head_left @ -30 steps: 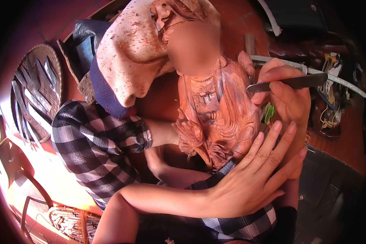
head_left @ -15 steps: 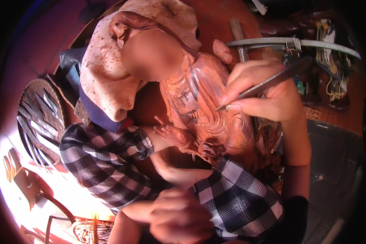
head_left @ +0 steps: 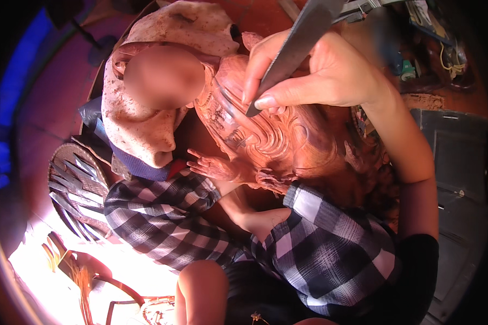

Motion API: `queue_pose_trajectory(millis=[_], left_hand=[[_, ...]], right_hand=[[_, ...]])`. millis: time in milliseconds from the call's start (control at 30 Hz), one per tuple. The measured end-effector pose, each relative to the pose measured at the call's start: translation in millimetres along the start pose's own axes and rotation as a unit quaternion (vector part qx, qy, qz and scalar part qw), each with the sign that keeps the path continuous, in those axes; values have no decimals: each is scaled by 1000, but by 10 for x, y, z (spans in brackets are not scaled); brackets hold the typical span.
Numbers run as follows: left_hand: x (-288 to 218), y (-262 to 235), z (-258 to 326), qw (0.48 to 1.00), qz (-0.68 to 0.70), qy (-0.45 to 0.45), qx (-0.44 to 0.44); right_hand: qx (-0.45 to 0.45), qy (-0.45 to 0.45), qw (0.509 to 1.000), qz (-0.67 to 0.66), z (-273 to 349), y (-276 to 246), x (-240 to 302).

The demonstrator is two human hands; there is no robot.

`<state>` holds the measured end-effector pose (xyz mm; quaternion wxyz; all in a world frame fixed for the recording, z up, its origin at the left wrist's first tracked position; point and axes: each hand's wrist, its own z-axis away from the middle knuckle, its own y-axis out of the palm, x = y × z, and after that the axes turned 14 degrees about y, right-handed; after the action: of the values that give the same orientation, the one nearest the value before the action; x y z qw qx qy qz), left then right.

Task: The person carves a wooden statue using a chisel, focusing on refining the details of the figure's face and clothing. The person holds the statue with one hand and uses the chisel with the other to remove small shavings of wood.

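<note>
A reddish-brown carved wooden figure (head_left: pixel 303 130) lies face up across my lap, its head on a pale, stained cushion (head_left: pixel 141 127). Curving robe folds cover its chest, and a small carved hand (head_left: pixel 217 167) sticks up beside them. My right hand (head_left: pixel 325 70) is closed round a dark flat metal tool (head_left: pixel 295 51) like a file, with a finely notched edge. Its narrow tip points down at the chest folds; I cannot tell whether it touches the wood. My bare left arm (head_left: pixel 202 290) shows bent at the lower edge, while the hand itself is out of sight.
At the left, a round woven tray (head_left: pixel 57 162) holds several long metal blades (head_left: pixel 78 187). A large black case (head_left: pixel 455 146) stands at the right. Behind my right hand runs a grey curved bar (head_left: pixel 360 8). Checked cloth (head_left: pixel 336 254) covers my legs.
The view has shifted. My right hand and the tool have moved left over the figure's chest, the tool now held steeper. My left hand, blurred at the bottom before, has gone out of view.
</note>
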<state>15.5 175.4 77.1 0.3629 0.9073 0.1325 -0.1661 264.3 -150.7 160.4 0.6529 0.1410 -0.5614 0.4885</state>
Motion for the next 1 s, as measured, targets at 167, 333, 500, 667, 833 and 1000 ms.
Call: queue_pose_trajectory(millis=[167, 333, 500, 667, 833, 1000], left_hand=[[-128, 5, -90, 999, -22, 29, -19], [-281, 9, -144, 996, -45, 68, -41], [-414, -45, -80, 987, -67, 114, -87], [-565, -23, -50, 973, -85, 167, -136], [-674, 133, -15, 944, -118, 241, -191], [-610, 495, 123, 944, -106, 228, -212]], right_hand=[[-9, -23, 999, -31, 35, 93, 168], [-4, 12, 1000, 20, 125, 99, 291], [-39, 24, 999, 28, 237, 164, 407], [-62, 39, 991, 108, 284, 272, 623], [-83, 71, 984, 138, 391, 411, 700], [-135, 57, 972, 184, 418, 422, 521]])
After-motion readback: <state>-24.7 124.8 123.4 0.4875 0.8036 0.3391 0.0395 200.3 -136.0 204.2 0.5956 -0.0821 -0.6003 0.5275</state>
